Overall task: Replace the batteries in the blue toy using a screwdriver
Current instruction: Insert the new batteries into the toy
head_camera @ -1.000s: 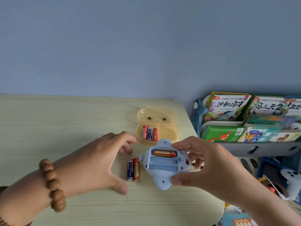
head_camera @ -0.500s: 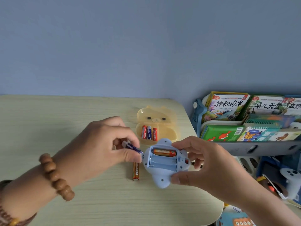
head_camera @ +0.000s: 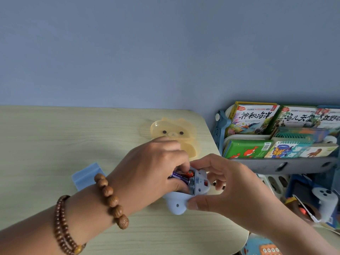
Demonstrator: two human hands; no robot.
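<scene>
Your left hand (head_camera: 156,162) has come across from the table and now sits over the open battery bay of the pale blue plastic toy (head_camera: 185,196), fingers curled narrow around a purple-and-blue cylindrical battery (head_camera: 181,180), pressing it down beside the orange one (head_camera: 185,174) already seated at the far side. Half a second ago that battery was only pinched at the toy's left edge; a second ago it lay on the pale wood-grain table (head_camera: 55,144) with a second loose cell.

Right hand (head_camera: 230,183): closed on the toy's right side, thumb under the lower lobe, steadying it just above the tabletop near the right edge.

Meaning for the task: second cell going in; seating not confirmed, your fingers hide the contacts. The other loose cell is hidden under your left hand.

Translucent yellow bear-shaped plastic box (head_camera: 173,133) lies behind, its contents covered by your knuckles. Light blue flat plastic piece (head_camera: 86,175) beside your left wrist, probably the battery cover. Screwdriver not in view. Cover and screw not yet refitted.
</scene>
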